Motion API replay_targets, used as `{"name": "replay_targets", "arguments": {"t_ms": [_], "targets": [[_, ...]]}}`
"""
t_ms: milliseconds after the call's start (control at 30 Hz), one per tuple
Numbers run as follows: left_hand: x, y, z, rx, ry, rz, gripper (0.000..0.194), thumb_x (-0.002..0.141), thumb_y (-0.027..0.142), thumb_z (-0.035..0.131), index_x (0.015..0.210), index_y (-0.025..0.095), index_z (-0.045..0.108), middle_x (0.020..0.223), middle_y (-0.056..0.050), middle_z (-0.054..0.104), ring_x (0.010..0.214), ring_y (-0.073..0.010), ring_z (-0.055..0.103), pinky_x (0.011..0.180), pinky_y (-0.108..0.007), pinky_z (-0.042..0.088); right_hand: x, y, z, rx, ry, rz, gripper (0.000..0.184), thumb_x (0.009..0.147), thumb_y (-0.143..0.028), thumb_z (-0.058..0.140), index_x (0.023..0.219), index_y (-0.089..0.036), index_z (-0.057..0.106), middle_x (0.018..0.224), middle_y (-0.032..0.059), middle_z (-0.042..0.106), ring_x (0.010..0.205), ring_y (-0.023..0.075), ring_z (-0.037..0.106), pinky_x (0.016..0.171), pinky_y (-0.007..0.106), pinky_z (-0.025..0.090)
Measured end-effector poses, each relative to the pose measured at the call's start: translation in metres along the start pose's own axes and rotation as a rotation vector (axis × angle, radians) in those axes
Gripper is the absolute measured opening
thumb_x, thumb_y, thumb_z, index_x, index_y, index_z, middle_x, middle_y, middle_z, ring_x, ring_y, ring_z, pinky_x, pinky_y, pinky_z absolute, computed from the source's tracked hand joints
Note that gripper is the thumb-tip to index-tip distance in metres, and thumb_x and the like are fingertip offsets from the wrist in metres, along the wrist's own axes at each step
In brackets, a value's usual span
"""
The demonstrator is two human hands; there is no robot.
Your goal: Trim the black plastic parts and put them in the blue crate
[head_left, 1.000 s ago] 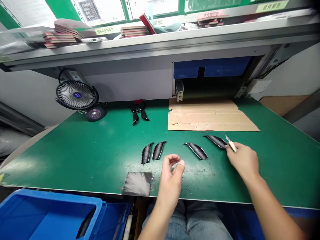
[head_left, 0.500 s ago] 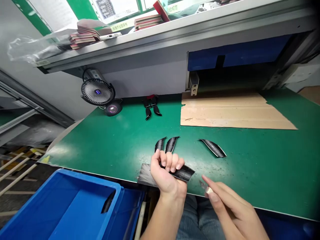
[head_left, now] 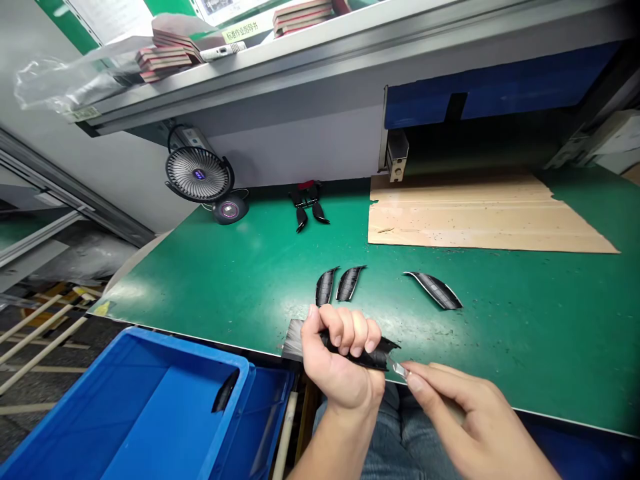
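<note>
the left hand (head_left: 340,360) sits at the near edge of the green workbench (head_left: 500,333), its fingers (head_left: 350,327) curled tightly round a curved black strip (head_left: 363,353), whose end pokes out to the right of the knuckles. that strip is the piece being worked, held just over the bench's near edge. the right hand (head_left: 465,417) pinches a small craft knife (head_left: 399,368) narrowly between thumb and fingers, most of the handle hidden. its bare blade sits right at the end of the strip, though i cannot tell if they touch. the step in hand looks like paring that end. with the blade this close, the next stroke seems to call for a firm left grip and a short, controlled pull away from the fingers. three more curved black strips (head_left: 349,283) lie on the bench beyond, two together and one to the right. a square black sheet (head_left: 295,339) lies partly behind the left hand, a blue plastic crate (head_left: 190,353) sits off the near left edge, and a cardboard sheet (head_left: 480,213) covers the far right of the bench.
</note>
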State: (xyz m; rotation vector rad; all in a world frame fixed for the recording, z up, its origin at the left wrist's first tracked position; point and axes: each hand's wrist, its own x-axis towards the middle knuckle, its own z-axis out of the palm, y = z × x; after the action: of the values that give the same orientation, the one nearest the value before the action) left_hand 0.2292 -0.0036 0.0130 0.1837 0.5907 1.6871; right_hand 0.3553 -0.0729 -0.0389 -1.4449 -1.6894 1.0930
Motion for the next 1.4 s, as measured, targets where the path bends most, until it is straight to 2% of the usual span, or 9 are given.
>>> {"name": "replay_targets", "arguments": {"t_ms": [267, 633, 833, 933, 1067, 1133, 1200, 1300, 1400], "targets": [[-0.003, 0.002, -0.002, -0.003, 0.020, -0.001, 0.046, 0.087, 0.035, 0.042, 0.046, 0.019, 0.028, 0.044, 0.006, 0.012, 0.038, -0.0081, 0.012, 0.037, -0.022, 0.022, -0.002, -0.002, 0.003, -0.129, 0.105, -0.056, 0.032, 0.096, -0.039, 0.042, 0.105, -0.023, 0.069, 0.071, 0.0036, 0.063, 0.066, 0.0181, 0.063, 0.063, 0.025, 0.053], [-0.003, 0.001, -0.003, 0.016, 0.031, 0.006, 0.046, 0.087, 0.035, 0.043, 0.046, 0.019, 0.027, 0.044, 0.006, 0.012, 0.038, -0.0080, 0.014, 0.038, -0.023, 0.022, -0.004, -0.001, 0.005, -0.231, 0.159, -0.086, 0.027, 0.096, -0.035, 0.042, 0.099, -0.026, 0.067, 0.068, -0.0002, 0.060, 0.055, 0.0138, 0.059, 0.053, 0.022, 0.049], [-0.002, 0.001, -0.003, 0.031, 0.022, 0.004, 0.047, 0.087, 0.035, 0.043, 0.047, 0.019, 0.026, 0.044, 0.006, 0.012, 0.038, -0.0079, 0.014, 0.038, -0.023, 0.022, -0.003, 0.001, 0.006, -0.320, 0.195, -0.114, 0.026, 0.096, -0.032, 0.041, 0.105, -0.025, 0.065, 0.071, 0.0008, 0.060, 0.056, 0.0142, 0.059, 0.053, 0.023, 0.048], [0.000, -0.001, -0.003, 0.028, 0.066, 0.007, 0.046, 0.086, 0.034, 0.044, 0.047, 0.019, 0.025, 0.044, 0.006, 0.012, 0.039, -0.0077, 0.015, 0.039, -0.022, 0.023, -0.004, 0.002, 0.008, -0.431, 0.254, -0.148, 0.026, 0.097, -0.030, 0.040, 0.106, -0.024, 0.064, 0.071, 0.0004, 0.061, 0.052, 0.0134, 0.058, 0.048, 0.023, 0.044], [0.005, -0.001, -0.006, -0.007, 0.162, -0.030, 0.043, 0.084, 0.032, 0.047, 0.049, 0.018, 0.026, 0.044, 0.007, 0.014, 0.039, -0.0069, 0.017, 0.040, -0.020, 0.025, -0.010, 0.005, 0.014, -0.602, 0.486, -0.354, 0.026, 0.090, -0.018, 0.055, 0.116, -0.019, 0.060, 0.075, 0.0009, 0.065, 0.056, 0.0135, 0.059, 0.055, 0.026, 0.042], [0.008, -0.001, -0.007, -0.041, 0.194, -0.072, 0.042, 0.084, 0.031, 0.049, 0.050, 0.018, 0.027, 0.044, 0.007, 0.015, 0.038, -0.0064, 0.019, 0.040, -0.020, 0.026, -0.012, 0.008, 0.017, -0.559, 0.617, -0.430, 0.037, 0.084, -0.009, 0.061, 0.120, -0.019, 0.058, 0.080, 0.0020, 0.067, 0.065, 0.0149, 0.061, 0.066, 0.027, 0.044], [0.012, 0.000, -0.007, -0.078, 0.216, -0.114, 0.042, 0.084, 0.030, 0.049, 0.051, 0.018, 0.027, 0.044, 0.008, 0.015, 0.038, -0.0059, 0.020, 0.040, -0.019, 0.026, -0.013, 0.008, 0.019, -0.393, 0.677, -0.412, 0.039, 0.083, -0.006, 0.062, 0.119, -0.022, 0.058, 0.087, 0.0033, 0.068, 0.072, 0.0159, 0.063, 0.073, 0.028, 0.047], [0.016, 0.000, -0.007, -0.129, 0.229, -0.175, 0.041, 0.084, 0.028, 0.050, 0.051, 0.018, 0.028, 0.044, 0.008, 0.015, 0.037, -0.0052, 0.021, 0.040, -0.018, 0.027, -0.008, 0.005, 0.021, -0.124, 0.673, -0.249, 0.025, 0.085, -0.018, 0.063, 0.109, -0.023, 0.061, 0.094, 0.0040, 0.067, 0.077, 0.0157, 0.065, 0.067, 0.024, 0.052], [0.017, -0.005, -0.007, -0.152, 0.230, -0.255, 0.039, 0.084, 0.028, 0.051, 0.052, 0.018, 0.030, 0.045, 0.009, 0.016, 0.037, -0.0047, 0.022, 0.040, -0.017, 0.029, 0.002, 0.002, 0.021, 0.073, 0.601, -0.076, 0.020, 0.084, -0.031, 0.065, 0.103, -0.024, 0.064, 0.098, 0.0028, 0.069, 0.081, 0.0162, 0.068, 0.068, 0.020, 0.054]]}}
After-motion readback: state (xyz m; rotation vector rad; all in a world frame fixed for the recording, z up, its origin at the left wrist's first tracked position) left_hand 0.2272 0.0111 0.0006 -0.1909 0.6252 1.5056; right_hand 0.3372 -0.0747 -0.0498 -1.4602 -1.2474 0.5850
